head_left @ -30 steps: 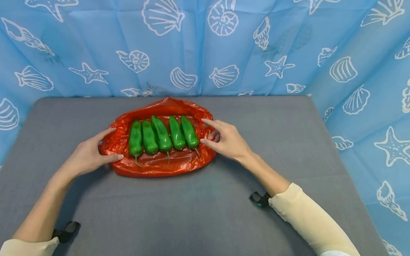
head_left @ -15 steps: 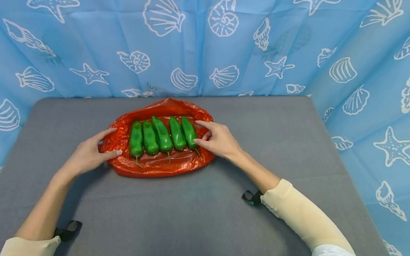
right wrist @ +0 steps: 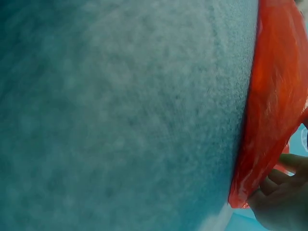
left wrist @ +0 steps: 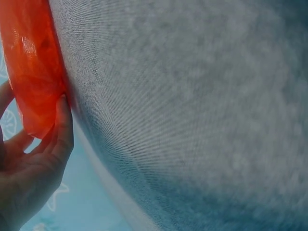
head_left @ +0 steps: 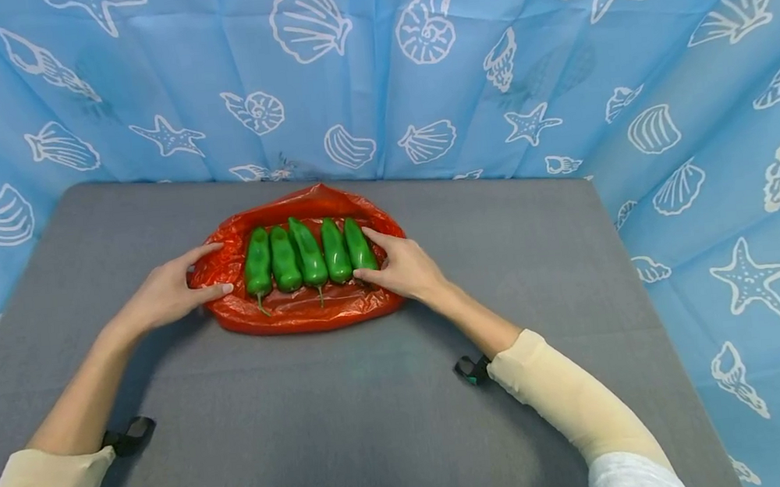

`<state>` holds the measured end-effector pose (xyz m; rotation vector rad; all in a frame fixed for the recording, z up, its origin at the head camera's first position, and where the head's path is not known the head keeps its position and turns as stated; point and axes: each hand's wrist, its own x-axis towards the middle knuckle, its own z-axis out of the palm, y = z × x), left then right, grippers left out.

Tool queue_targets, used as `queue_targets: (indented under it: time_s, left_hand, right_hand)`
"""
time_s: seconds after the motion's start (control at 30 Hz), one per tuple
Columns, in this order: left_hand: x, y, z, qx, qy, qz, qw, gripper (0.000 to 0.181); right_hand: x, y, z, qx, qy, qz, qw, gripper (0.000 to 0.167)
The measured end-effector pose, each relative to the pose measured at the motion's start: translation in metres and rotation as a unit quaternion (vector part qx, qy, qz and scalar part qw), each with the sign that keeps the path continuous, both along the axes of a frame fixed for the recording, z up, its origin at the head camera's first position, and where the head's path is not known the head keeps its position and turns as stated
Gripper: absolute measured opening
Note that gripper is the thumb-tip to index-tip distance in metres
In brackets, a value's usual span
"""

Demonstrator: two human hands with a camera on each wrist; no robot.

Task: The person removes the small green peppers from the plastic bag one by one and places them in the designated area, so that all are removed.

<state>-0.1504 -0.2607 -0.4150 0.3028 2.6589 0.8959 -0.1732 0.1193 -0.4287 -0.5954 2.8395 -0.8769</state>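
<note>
Several green peppers (head_left: 285,261) lie side by side in a red plastic bag (head_left: 277,317), spread open on the grey table. My left hand (head_left: 168,295) rests at the bag's left end, thumb and forefinger spread apart on its crinkled edge. In the left wrist view, the left thumb (left wrist: 63,118) touches the bag (left wrist: 36,67). My right hand (head_left: 402,267) reaches over the bag's right side. Its forefinger and thumb stand apart at the rightmost pepper (head_left: 360,248), the thumb covering its stem end. The right wrist view has the bag (right wrist: 276,91) hiding those fingertips.
A grey cloth-covered table (head_left: 309,424) extends in front of the bag and to both sides. Behind it and along the right hangs a blue curtain (head_left: 373,72) with white shells and starfish. Dark camera mounts (head_left: 473,370) sit at both wrists.
My right hand has moved left from the bag's right edge onto the rightmost pepper. The left thumb has shifted slightly up; the left hand otherwise stays put. The peppers keep their places.
</note>
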Motion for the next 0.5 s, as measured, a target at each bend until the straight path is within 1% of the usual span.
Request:
queue_targets:
  time_s: [0.2,0.33,0.5]
  left_hand:
    - [0.0009,-0.0007,0.0009,0.008,-0.007,-0.002,0.9999,0.079]
    - [0.0015,-0.0002,0.0019,0.013,-0.007,-0.008,0.9999,0.078]
    - [0.003,0.0004,0.0046,0.021,-0.022,-0.016,0.9994,0.076]
  right_hand:
    - [-0.0007,-0.0039,-0.0025,0.016,0.006,0.006,0.9998,0.084]
    - [-0.0009,-0.0049,-0.003,0.016,0.01,0.005,0.9998,0.084]
    - [-0.0012,-0.0053,-0.0028,0.02,0.01,-0.002,0.9997,0.079]
